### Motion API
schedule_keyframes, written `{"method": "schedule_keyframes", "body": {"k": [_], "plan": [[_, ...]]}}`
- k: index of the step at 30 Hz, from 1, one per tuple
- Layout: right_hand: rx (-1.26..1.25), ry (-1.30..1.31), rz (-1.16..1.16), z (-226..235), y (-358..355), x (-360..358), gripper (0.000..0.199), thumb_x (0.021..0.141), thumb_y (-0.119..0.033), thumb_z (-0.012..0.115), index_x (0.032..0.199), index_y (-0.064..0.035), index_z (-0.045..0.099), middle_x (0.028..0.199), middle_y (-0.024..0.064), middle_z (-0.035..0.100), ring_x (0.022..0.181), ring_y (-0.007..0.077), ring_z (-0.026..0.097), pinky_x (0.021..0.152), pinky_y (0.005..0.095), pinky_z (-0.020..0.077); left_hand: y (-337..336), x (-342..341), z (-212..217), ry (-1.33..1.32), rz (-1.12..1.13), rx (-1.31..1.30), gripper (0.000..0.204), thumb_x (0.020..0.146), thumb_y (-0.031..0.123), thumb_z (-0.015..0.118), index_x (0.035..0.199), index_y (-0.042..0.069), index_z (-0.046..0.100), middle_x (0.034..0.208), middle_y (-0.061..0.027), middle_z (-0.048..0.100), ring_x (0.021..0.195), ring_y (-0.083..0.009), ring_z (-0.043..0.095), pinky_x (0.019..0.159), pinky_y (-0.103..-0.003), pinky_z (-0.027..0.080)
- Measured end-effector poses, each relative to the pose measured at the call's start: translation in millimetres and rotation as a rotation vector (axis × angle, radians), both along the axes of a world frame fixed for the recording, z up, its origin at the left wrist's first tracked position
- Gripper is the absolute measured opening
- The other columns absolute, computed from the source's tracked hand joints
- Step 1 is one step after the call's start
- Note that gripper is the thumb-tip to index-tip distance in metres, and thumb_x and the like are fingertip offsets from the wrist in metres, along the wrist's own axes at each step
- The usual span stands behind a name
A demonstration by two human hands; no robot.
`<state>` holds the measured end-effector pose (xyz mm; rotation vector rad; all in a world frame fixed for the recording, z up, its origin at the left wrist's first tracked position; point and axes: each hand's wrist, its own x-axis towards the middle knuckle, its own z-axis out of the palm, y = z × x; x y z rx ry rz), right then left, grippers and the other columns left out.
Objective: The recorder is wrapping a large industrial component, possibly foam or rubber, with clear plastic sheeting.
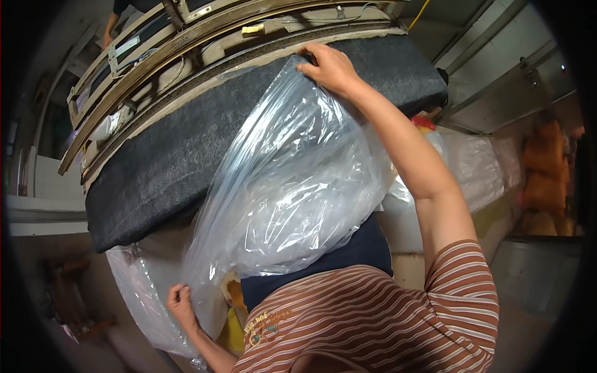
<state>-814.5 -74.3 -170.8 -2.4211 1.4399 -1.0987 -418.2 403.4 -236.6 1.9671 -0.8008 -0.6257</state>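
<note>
The person stretches a large piece of clear plastic sheeting [305,168] between 2 hands, so that it slants from the upper middle of the view to the lower left. The right hand [317,62], at the end of a raised arm, pinches the sheeting's gathered top corner between thumb and fingers, above the far side of a long counter [161,161] with a worn black cover. The left hand [181,301] is low at the near left, its fingers curled shut on the sheeting's lower end. Tight, narrow folds run along the left edge between the 2 grips, while the rest of the sheeting hangs loose and crinkled in front of the person's dark blue garment [376,245] and brown striped shirt [367,304]. Behind the counter runs a frame of long rails [130,87], with a small yellow block [253,29] on it. More clear plastic [140,298] hangs below the counter at the left. A stack of orange material [544,155] is at the far right, and a co-worker's forearm [111,26] shows at the upper left.
</note>
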Motion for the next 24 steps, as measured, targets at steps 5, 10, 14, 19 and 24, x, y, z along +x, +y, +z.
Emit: {"method": "schedule_keyframes", "body": {"k": [5,10,14,19,24], "plan": [[0.369,-0.098,0.124,13,-13,3,0.020,0.076,-0.021,0.066,0.089,-0.0059,0.068,0.084,0.0078,0.067,0.079,0.0186,0.063,0.076,0.0330,0.0475,-24,7,-3,0.043,0.117,-0.072,0.012,0.085,0.014,0.063,0.087,0.003,0.061,0.081,0.0029,0.055,0.075,-0.0079,0.047,0.070,-0.023,0.039],[0.566,-0.638,0.418,47,2,3,0.017,0.088,-0.019,0.059,0.094,-0.0031,0.060,0.088,0.0012,0.061,0.079,0.0080,0.054,0.075,0.0233,0.0439,-81,48,45,0.130,0.386,-0.326,0.023,0.093,0.023,0.052,0.104,0.003,0.056,0.095,-0.0002,0.054,0.088,-0.0093,0.048,0.079,-0.024,0.039],[0.369,-0.955,0.272,50,12,17,0.014,0.092,-0.018,0.053,0.097,-0.0048,0.053,0.084,0.0002,0.059,0.072,0.0073,0.052,0.066,0.0222,0.0438,-168,62,88,0.094,0.439,-0.746,0.026,0.095,0.022,0.047,0.108,0.000,0.054,0.104,-0.0051,0.055,0.092,-0.0148,0.050,0.083,-0.029,0.042],[0.009,-0.731,-0.209,-3,-25,14,0.012,0.084,-0.013,0.058,0.089,-0.0032,0.054,0.065,0.0045,0.054,0.059,0.0138,0.051,0.058,0.0277,0.0434,-270,128,48,-0.442,0.078,-0.460,0.025,0.091,0.022,0.055,0.093,-0.002,0.060,0.087,-0.0014,0.059,0.080,-0.0107,0.050,0.077,-0.025,0.041],[0.052,-0.680,-0.247,-8,-47,6,0.014,0.078,-0.015,0.064,0.083,-0.0029,0.060,0.076,0.0107,0.059,0.071,0.0233,0.057,0.067,0.0327,0.0455,-331,145,42,-0.417,0.063,-0.508,0.026,0.090,0.023,0.058,0.090,-0.002,0.063,0.082,0.0001,0.060,0.075,-0.0078,0.049,0.071,-0.021,0.041]]}}
